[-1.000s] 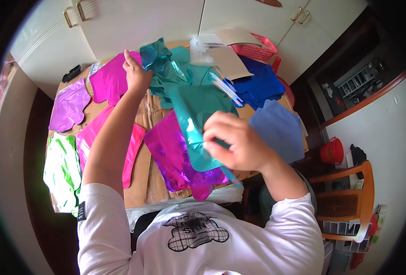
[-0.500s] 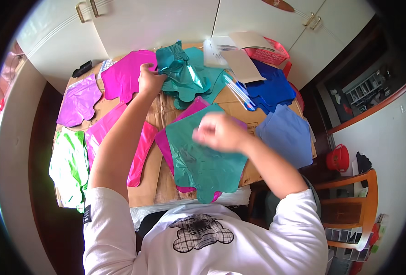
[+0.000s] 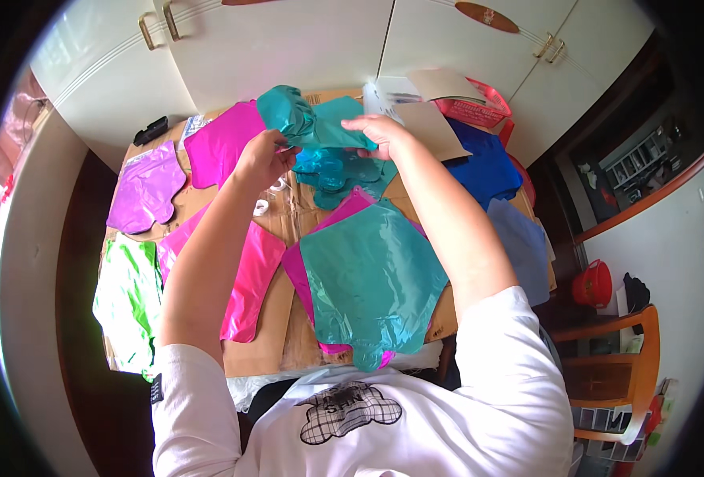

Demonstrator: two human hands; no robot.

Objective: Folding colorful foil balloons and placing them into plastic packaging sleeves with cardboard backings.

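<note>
A teal foil balloon (image 3: 288, 115), flat and crumpled at its far end, is stretched between my hands at the back middle of the table. My left hand (image 3: 266, 157) pinches its near left edge. On its right side, my right hand (image 3: 380, 135) has closed thumb and fingers on the foil. More teal foil pieces (image 3: 344, 176) lie underneath. Closer to me, a flat teal foil balloon (image 3: 372, 274) with a rounded tab rests over a magenta one (image 3: 295, 274), whose edges stick out around it.
Cardboard (image 3: 268, 310) covers the table. Around it lie purple (image 3: 149, 187), magenta (image 3: 218, 147), pink (image 3: 253, 274), green (image 3: 128, 294), dark blue (image 3: 483, 163) and pale blue foil (image 3: 520, 246). White rings (image 3: 261, 208) sit mid-table. A red basket (image 3: 487, 107) and a wooden chair (image 3: 606, 358) are at right.
My right hand has moved up and away from the near teal balloon to the far teal foil. Both hands now hold that foil, lifted and turned. The view has shifted slightly.
</note>
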